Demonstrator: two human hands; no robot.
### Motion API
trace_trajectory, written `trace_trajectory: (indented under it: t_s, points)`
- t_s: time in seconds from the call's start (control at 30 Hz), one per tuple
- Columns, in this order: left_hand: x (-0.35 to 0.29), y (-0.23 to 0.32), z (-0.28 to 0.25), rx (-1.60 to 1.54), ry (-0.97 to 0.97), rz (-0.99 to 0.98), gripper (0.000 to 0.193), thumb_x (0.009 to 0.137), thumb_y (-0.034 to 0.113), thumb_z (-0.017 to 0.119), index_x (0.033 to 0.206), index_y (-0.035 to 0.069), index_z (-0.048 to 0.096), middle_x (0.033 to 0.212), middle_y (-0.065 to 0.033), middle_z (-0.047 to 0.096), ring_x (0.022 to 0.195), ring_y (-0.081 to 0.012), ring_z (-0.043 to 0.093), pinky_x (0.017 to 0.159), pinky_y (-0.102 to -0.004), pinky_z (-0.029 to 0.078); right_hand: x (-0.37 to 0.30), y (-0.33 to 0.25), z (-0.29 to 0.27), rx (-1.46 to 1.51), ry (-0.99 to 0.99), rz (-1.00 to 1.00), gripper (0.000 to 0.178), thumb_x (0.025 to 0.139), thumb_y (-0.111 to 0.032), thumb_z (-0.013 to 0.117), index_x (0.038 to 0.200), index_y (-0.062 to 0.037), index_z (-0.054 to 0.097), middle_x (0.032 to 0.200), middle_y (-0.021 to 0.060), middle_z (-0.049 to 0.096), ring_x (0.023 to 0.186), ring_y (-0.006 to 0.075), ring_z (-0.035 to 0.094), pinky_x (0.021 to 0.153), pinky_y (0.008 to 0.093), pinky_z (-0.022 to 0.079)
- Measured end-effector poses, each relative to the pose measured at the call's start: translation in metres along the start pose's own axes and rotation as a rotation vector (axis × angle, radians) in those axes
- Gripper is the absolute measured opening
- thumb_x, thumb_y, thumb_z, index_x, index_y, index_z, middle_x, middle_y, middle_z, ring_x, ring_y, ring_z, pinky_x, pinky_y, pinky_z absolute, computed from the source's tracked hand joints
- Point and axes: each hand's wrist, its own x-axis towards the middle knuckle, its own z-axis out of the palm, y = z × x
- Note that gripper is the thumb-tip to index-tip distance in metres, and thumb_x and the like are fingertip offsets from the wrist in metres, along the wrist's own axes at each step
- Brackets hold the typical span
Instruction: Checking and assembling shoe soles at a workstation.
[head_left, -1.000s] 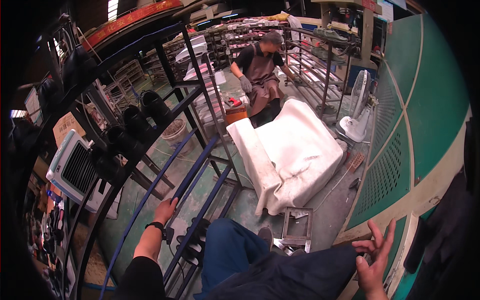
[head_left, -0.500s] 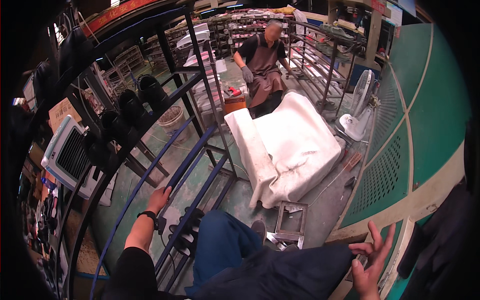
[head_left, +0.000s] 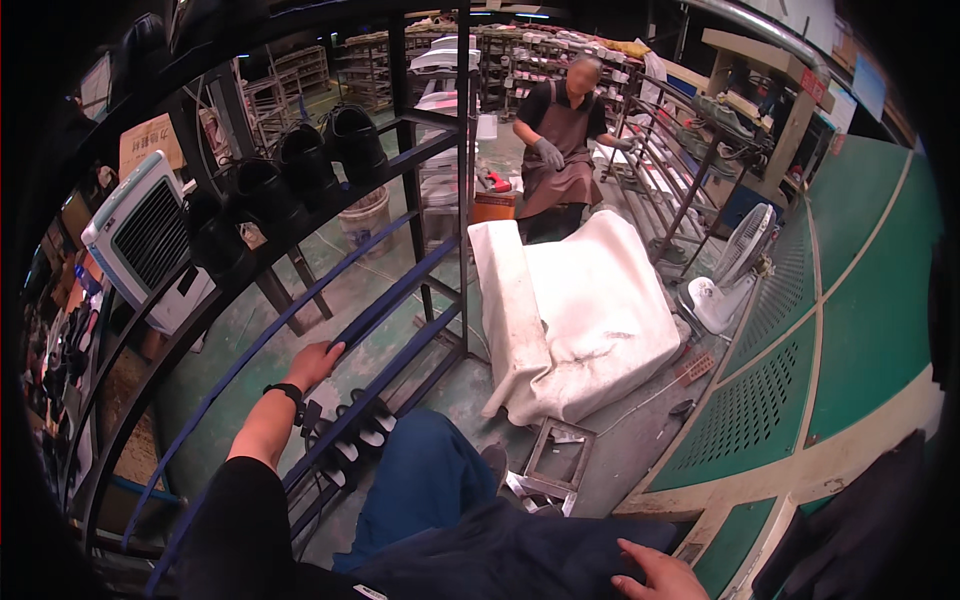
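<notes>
The left hand (head_left: 318, 362) is gripping a blue rail (head_left: 385, 300) of the shoe rack (head_left: 440, 130), seemingly for support; the right hand (head_left: 655, 575) is resting open on the dark-trousered lap (head_left: 500, 550).

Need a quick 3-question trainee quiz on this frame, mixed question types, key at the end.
1. True or false: the left hand rests on a blue rail of the metal rack.
2. Where is the right hand? A) on the white fan B) low, by the person's own dark-clothed lap C) on the white padded block
3. What stands in a row on the rack's upper shelf?

Key
1. True.
2. B. The white fan and the white padded block lie apart from it on the floor.
3. Black shoes.
</notes>
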Motion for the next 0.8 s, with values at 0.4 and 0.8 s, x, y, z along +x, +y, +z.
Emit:
trace_trajectory:
  t_s: [0.4,0.8]
  points:
    - [-0.002,0.017,-0.008,-0.042,-0.015,-0.003,0.064,0.096,0.059,0.038,0.099,0.001,0.066,0.083,-0.0176,0.069,0.09,-0.0385,0.064,0.082,-0.0466,0.047,-0.047,-0.013,-0.026,1.05,0.752,-0.853,0.108,0.084,-0.079,0.041,0.154,-0.0004,0.014,0.131,0.032,0.052,0.089,0.0359,0.065,0.082,0.0409,0.053]
    - [-0.002,0.004,-0.005,0.049,-0.011,-0.045,0.065,0.095,0.061,0.037,0.1,0.003,0.066,0.085,-0.0164,0.07,0.092,-0.0374,0.065,0.082,-0.0471,0.048,-0.001,-0.011,-0.001,-0.114,-0.336,0.093,0.058,0.088,-0.03,0.066,0.137,-0.005,0.05,0.121,0.0236,0.062,0.111,0.039,0.059,0.094,0.0442,0.047]
